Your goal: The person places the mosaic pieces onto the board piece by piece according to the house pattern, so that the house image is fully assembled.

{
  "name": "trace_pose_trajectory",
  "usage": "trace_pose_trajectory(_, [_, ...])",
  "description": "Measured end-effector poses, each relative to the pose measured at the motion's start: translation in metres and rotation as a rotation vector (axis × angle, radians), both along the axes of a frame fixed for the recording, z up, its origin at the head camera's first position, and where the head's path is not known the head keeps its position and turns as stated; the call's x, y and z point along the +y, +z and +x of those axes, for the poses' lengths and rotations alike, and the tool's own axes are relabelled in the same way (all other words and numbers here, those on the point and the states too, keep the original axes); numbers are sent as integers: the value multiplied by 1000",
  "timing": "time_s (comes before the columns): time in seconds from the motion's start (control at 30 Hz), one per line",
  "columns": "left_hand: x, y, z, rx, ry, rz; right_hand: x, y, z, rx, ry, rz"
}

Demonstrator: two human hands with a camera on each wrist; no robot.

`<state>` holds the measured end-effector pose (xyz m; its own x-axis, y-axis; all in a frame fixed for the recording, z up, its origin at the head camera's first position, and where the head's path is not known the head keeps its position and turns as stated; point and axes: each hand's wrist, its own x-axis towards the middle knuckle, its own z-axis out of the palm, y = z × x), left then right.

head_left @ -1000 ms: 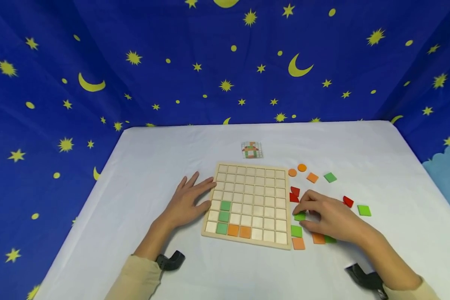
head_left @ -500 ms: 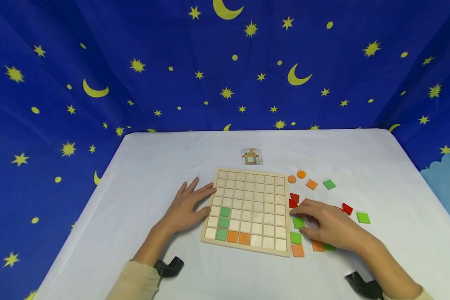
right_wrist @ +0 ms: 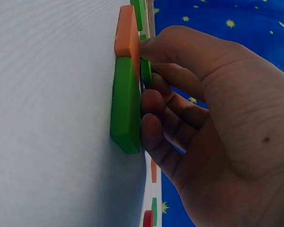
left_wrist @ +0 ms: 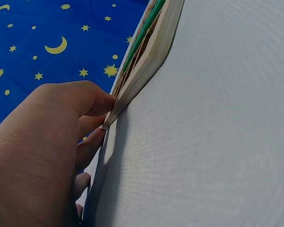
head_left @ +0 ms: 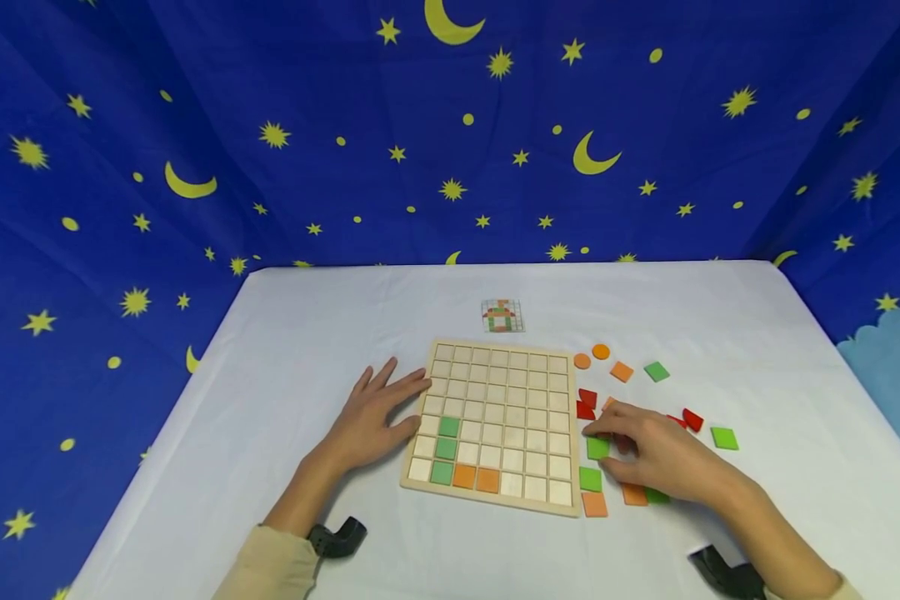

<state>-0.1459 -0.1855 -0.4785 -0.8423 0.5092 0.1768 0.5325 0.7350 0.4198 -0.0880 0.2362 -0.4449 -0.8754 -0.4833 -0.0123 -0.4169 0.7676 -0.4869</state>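
Probably steadying the gridded board [head_left: 492, 433] from its left edge with left hand [head_left: 366, 422] relaxed and spread, with right hand [head_left: 656, 450] bent over a green tile [head_left: 597, 451] just right of the board, too hidden to tell if pinching.

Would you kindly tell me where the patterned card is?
In the head view, the card lies on the white table, just beyond the far edge of the wooden board, roughly centred.

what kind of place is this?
Probably a staged indoor tabletop workspace: a white-covered table backed by blue star-and-moon fabric, with a wooden grid board and coloured tiles laid out.
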Motion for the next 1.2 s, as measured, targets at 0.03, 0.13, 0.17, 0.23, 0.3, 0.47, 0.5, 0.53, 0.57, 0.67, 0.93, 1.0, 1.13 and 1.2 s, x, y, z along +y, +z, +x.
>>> trace_pose_trajectory(0.03, [0,0,-1,1,0,-2,0,0,0,3,-4,-4])
trace_pose_trajectory(0.13, [1,0,-2,2,1,-6,1,1,0,-2,-12,-28])
trace_pose_trajectory(0.17, [2,0,-2,2,1,-7,1,1,0,-5,-11,-36])
trace_pose_trajectory(0.23, [3,0,-3,-1,0,-8,1,1,0,-10,-9,-57])
trace_pose_trajectory(0.3, [3,0,-3,-3,-2,-4,0,1,-1,-11,-5,-75])
trace_pose_trajectory(0.47, [5,1,-3,-7,-3,0,-4,4,-3,1,32,-100])
trace_pose_trajectory(0.5, [5,1,-3,-8,-3,0,-5,5,-4,5,41,-102])
trace_pose_trajectory(0.53, [6,1,-3,-9,-4,1,-7,6,-5,10,53,-107])
trace_pose_trajectory(0.57, [6,1,-4,-11,-5,3,-9,7,-6,13,57,-109])
trace_pose_trajectory(0.67, [5,0,-3,-15,-1,3,-15,9,-9,38,88,-123])
trace_pose_trajectory(0.93, [3,1,-3,-9,1,6,-31,15,-16,42,90,-154])
trace_pose_trajectory(1.0, [3,1,-2,-11,3,6,-34,14,-17,32,99,-157])
trace_pose_trajectory(1.13, [2,0,-1,-17,9,0,-38,12,-17,20,120,-149])
trace_pose_trajectory(1.2, [1,0,-1,-13,8,1,-39,12,-17,18,120,-147])
